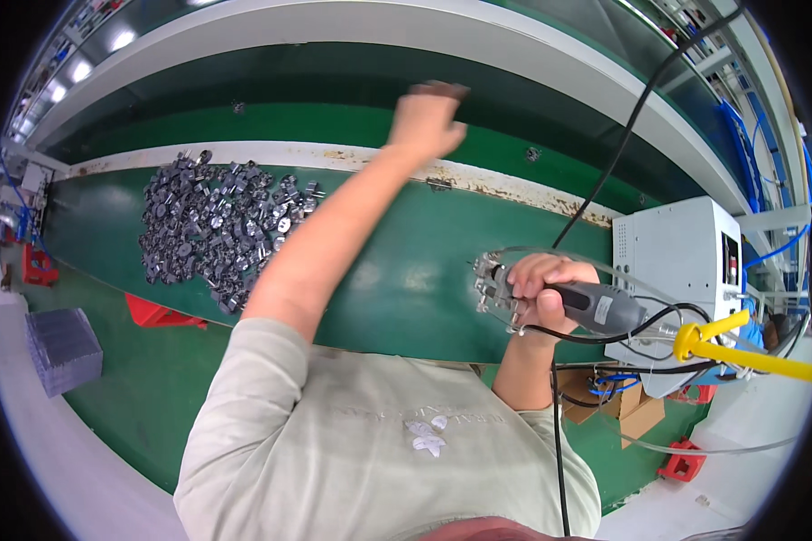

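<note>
My left hand (427, 119) is stretched out past the bench's white back ledge, over the green strip behind it. Its fingers are smeared by motion and look dark at the tips, so whether they hold anything is unclear. My right hand (550, 287) is wrapped round a grey handheld power tool (610, 309) with a black cable and a metal clamp-like head (498, 287). The tool lies sideways above the right part of the green bench (415, 261). Left of my left forearm spreads a heap of small dark metallic parts (216, 221).
A white machine box (677, 248) stands at the bench's right end. Near it are a yellow strap (749, 356) and clear tubing. A black cable (636, 113) hangs from above. Cardboard boxes (641, 415), a red stool (686, 462) and a grey-wrapped box (63, 350) sit below.
</note>
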A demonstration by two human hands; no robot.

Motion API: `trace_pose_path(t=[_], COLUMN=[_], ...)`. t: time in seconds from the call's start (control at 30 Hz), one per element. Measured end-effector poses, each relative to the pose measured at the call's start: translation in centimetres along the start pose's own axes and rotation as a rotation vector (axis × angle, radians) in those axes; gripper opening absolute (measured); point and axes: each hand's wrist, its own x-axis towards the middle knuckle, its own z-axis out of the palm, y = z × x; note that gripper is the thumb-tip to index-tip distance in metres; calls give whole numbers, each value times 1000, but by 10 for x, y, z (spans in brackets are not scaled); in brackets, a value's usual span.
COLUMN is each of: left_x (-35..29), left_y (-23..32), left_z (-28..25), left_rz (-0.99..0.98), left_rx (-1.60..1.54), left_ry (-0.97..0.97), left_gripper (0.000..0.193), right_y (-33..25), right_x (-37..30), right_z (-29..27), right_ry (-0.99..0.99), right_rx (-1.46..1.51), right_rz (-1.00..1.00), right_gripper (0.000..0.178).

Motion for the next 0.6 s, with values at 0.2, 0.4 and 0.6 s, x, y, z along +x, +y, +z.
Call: trace_pose_path(t=[0.2, 0.4, 0.6], left_x=[14, 10, -130], left_y=[53, 56, 60], left_z=[113, 94, -44], left_rz=[183, 143, 11], left_rx=[-250, -225, -318], left_ry=[-462, -405, -347], left_gripper=[59, 24, 31], right_y=[-9, -11, -9], right_x=[2, -5, 6], right_z=[4, -2, -8], right_ry=[-119, -4, -56], right_rx=[-93, -55, -127], right_rz=[18, 49, -46], right_gripper=[33, 33, 26])
